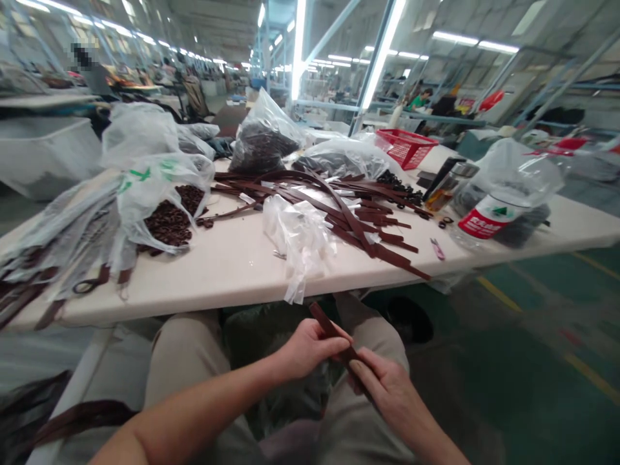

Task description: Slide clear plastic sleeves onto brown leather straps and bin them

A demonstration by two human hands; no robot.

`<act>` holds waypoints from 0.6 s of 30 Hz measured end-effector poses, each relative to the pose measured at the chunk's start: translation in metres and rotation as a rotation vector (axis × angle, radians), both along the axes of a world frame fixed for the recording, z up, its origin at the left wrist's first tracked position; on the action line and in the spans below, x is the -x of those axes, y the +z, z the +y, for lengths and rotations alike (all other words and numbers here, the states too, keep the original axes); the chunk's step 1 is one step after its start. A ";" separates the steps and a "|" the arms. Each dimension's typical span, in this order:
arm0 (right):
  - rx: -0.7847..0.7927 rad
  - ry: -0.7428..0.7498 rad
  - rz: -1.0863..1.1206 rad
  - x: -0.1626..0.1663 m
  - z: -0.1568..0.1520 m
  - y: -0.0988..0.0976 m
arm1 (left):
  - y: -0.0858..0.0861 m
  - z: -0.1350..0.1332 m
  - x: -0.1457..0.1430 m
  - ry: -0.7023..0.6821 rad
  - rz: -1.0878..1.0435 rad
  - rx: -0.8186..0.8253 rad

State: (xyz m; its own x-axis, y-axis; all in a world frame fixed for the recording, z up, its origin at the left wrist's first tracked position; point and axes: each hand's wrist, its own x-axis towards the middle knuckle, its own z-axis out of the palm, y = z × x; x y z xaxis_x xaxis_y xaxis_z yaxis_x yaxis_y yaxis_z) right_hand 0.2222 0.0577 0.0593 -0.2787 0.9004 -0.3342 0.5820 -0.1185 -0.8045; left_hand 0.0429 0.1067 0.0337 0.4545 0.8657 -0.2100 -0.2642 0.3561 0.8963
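Far left on the bench [232, 265], a plastic bag [159, 187] spills small brown pieces. Down in the lap below the bench edge, the left hand [307, 352] has its fingers pinched on a brown strap [325, 323]. The right hand [387, 387] clamps the strap's lower end, fingers closed round it.

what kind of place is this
Most likely a factory floor for leather or strap goods: a long worktable heaped with brown straps, plastic bags of small dark parts, and rows of strip lights over more benches behind. The left hand and right hand hold a single strap.
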 end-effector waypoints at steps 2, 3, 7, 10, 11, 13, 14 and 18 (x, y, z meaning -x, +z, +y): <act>0.017 0.011 -0.019 -0.006 -0.001 -0.006 | 0.003 0.007 0.009 0.018 0.027 -0.022; 0.029 0.021 -0.022 -0.012 -0.002 -0.008 | 0.005 0.011 0.014 0.032 0.035 -0.020; 0.034 0.045 -0.051 -0.037 -0.007 -0.014 | 0.006 0.019 0.027 0.059 0.059 0.001; -0.050 0.050 -0.162 -0.040 -0.007 -0.019 | -0.004 0.014 0.025 0.060 0.042 0.018; -0.120 0.037 -0.206 -0.036 -0.006 -0.022 | -0.008 0.011 0.022 0.058 0.035 0.027; -0.307 -0.002 -0.260 -0.023 -0.004 -0.031 | -0.016 0.004 0.015 0.053 0.029 0.041; -0.408 -0.017 -0.268 -0.015 -0.003 -0.036 | -0.020 0.001 0.012 0.052 0.032 0.044; -0.676 -0.042 -0.281 0.014 -0.004 -0.052 | -0.029 -0.005 0.004 0.117 0.054 0.042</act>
State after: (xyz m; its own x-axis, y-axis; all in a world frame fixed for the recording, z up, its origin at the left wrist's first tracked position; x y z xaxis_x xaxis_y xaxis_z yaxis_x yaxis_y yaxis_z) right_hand 0.2079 0.0540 0.0070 -0.2245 0.9434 0.2441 0.7830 0.3237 -0.5312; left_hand 0.0388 0.1018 0.0044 0.3379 0.9022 -0.2682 -0.2583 0.3629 0.8953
